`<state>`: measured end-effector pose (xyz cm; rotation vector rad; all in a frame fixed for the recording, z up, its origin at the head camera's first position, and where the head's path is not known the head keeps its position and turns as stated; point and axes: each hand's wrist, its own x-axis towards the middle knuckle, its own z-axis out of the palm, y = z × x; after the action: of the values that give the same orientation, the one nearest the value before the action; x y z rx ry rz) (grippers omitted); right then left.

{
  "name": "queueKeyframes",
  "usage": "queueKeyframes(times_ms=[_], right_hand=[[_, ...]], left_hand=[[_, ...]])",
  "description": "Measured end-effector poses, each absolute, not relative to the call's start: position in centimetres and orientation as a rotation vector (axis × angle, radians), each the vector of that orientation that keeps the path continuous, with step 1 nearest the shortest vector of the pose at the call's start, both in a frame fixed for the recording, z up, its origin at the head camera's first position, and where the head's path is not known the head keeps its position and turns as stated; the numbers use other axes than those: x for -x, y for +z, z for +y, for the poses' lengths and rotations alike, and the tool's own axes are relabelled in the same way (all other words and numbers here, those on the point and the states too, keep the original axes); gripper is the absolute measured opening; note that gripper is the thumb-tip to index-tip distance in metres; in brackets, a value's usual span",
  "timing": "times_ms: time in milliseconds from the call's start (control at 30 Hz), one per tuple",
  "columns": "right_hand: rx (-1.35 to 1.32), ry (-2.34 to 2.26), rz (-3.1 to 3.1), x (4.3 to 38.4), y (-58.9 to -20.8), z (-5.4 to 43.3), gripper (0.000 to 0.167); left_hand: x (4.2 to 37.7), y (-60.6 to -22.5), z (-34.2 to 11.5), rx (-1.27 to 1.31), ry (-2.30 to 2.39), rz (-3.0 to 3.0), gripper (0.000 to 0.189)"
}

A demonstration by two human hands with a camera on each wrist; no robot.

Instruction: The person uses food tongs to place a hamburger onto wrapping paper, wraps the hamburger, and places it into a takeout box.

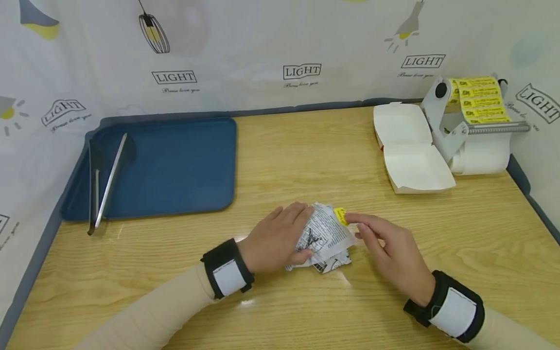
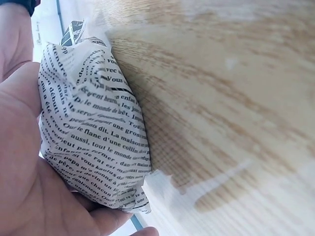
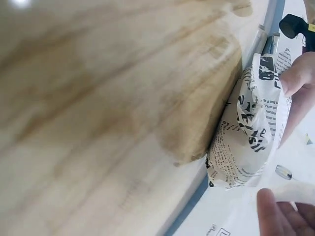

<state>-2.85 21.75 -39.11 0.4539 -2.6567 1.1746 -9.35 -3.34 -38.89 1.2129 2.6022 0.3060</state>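
A crumpled packet wrapped in newsprint-patterned paper (image 1: 325,233) lies on the table between the hands. My left hand (image 1: 280,236) holds its left side, thumb at the near edge and fingers along the far side. Up close, the left wrist view shows the printed paper (image 2: 93,123) against the palm. A small yellow label (image 1: 341,216) sits at the packet's upper right edge. The extended index finger of my right hand (image 1: 395,250) touches that label, with the thumb below it. In the right wrist view the packet (image 3: 251,128) stands apart from the right fingertips (image 3: 267,201); the label is hidden there.
A blue tray (image 1: 175,170) is at the back left, with metal tongs (image 1: 111,180) across its left side. An opened white paper box (image 1: 415,167) stands at the back right, beside a label dispenser (image 1: 455,131) loaded with yellow labels (image 1: 483,99). A printed cloth (image 1: 245,48) hangs behind.
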Motion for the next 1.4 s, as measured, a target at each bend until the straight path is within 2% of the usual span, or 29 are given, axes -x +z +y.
queueKeyframes(times_ms=[300,533,667,767,967,1000,1100,1167,1400], right_hand=[[-0.783,0.996,-2.733,2.1,-39.3,21.6,0.036],[-1.05,0.841,-2.729,2.3,-39.8,22.4,0.025],[-1.24,0.64,-2.611,2.7,-40.1,22.8,0.046],[-1.309,0.564,-2.56,2.9,-40.2,22.9,0.051],[-1.153,0.705,-2.619,3.4,-40.2,22.0,0.04],[-1.114,0.707,-2.64,3.5,-40.1,21.8,0.045],[-1.057,0.615,-2.697,3.9,-40.2,21.2,0.076],[-1.049,0.525,-2.747,4.0,-40.3,21.0,0.084],[-1.045,0.429,-2.785,4.5,-40.2,20.2,0.075]], left_hand=[[9.3,-38.8,-3.4,-1.228,0.299,2.617,0.087],[9.3,-39.0,-3.4,-1.241,0.288,2.63,0.086],[9.3,-38.9,-3.4,-1.256,0.278,2.638,0.087],[9.3,-38.9,-3.5,-1.269,0.285,2.641,0.088],[9.4,-38.9,-3.6,-1.282,0.304,2.633,0.087],[9.5,-38.9,-3.6,-1.282,0.31,2.632,0.086],[9.5,-39.0,-3.6,-1.279,0.329,2.624,0.085],[9.5,-39.0,-3.6,-1.273,0.345,2.61,0.085],[9.8,-39.0,-3.7,-1.276,0.414,2.537,0.083]])
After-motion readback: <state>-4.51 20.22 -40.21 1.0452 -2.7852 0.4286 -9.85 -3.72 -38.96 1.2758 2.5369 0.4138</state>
